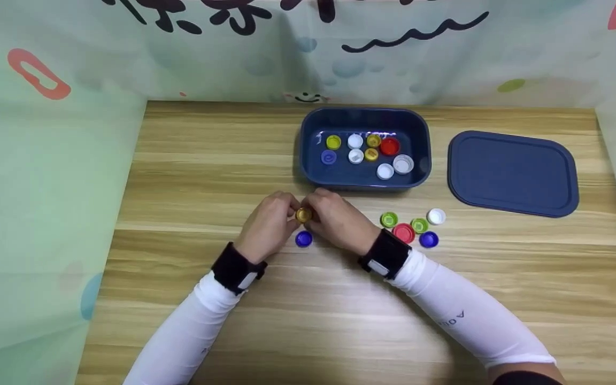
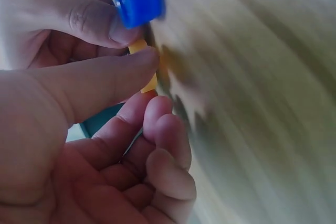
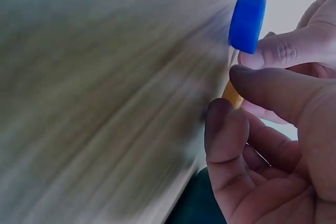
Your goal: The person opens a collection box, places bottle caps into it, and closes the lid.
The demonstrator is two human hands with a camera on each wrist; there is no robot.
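Between both hands, just in front of the box, is a gold-yellow bottle cap [image 1: 303, 215]. My left hand [image 1: 268, 222] pinches it from the left with thumb and fingertips, while my right hand [image 1: 339, 220] pinches its right side. Both wrist views show the cap's yellow edge [image 2: 150, 84] mostly covered by the thumbs, close over the wooden table. Directly on the near side of it lies a blue bottle cap [image 1: 303, 239], which neither hand grips; in the right wrist view this blue cap [image 3: 248, 24] appears beyond the thumbs.
A dark blue box [image 1: 361, 186] at the back holds several caps in yellow, white, gold, purple-blue and red. Its flat lid [image 1: 512, 174] lies to the right. By the right wrist are green caps [image 1: 389, 219], a red cap [image 1: 403, 233], a white cap [image 1: 436, 216] and another blue cap [image 1: 429, 239].
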